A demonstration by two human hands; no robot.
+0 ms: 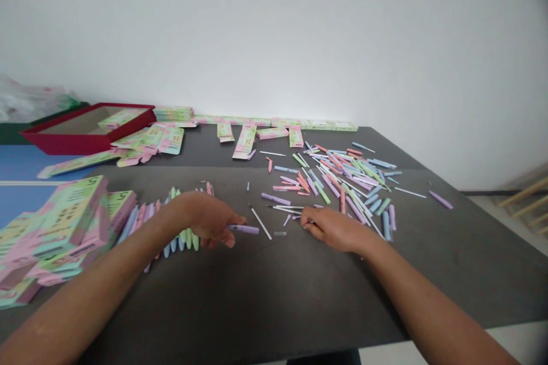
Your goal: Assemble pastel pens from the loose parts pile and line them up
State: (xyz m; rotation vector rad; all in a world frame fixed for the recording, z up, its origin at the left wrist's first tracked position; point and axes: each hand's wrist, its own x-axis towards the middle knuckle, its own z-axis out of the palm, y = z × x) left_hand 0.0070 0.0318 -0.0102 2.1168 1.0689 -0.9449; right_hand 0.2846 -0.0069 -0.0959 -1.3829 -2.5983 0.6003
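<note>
My left hand (pixel 209 219) grips a lilac plastic pen (pixel 242 229) by one end, just above the dark grey table top (pixel 274 296). A fanned row of pastel pens (pixel 171 234) lies partly hidden behind my left forearm. My right hand (pixel 331 229) rests low among loose parts, its fingertips at a small lilac piece (pixel 306 218) and the end of a thin white stick (pixel 285 209). I cannot tell whether it holds either one. Just beyond lies a heap of loose pastel pens and caps (pixel 342 182) in pink, blue, green and lilac.
Stacked pink-and-green printed boxes (pixel 55 228) rise at the left. A red tray (pixel 85 131) and flat printed cartons (pixel 244 140) line the far side. A plastic bag (pixel 29 100) lies beyond the tray. The table's near edge runs below my arms, with a wooden rack (pixel 524 199) at right.
</note>
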